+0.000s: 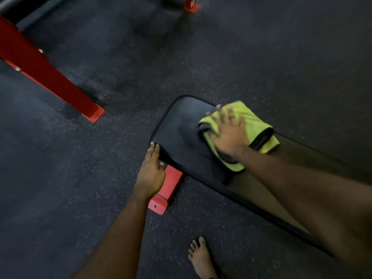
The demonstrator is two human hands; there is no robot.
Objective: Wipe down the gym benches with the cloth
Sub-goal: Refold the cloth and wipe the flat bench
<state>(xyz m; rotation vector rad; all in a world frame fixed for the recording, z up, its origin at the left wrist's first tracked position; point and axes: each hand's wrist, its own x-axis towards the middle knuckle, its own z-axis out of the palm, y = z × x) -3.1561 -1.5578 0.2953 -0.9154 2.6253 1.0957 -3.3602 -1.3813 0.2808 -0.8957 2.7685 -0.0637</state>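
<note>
The yellow-green cloth (255,121) lies on the black desk (177,125), near its rounded end. The right grip (229,133) presses it flat, fingers spread and released. The left grip (152,174), fingers straight and also released, touches the desk's end corner above the desk's red foot (167,190).

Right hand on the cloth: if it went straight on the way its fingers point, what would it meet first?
Probably nothing solid: the right hand lies flat on the cloth, fingertips near the far side edge of the bench pad. Straight on, it would pass that edge, with only floor beyond.
</note>
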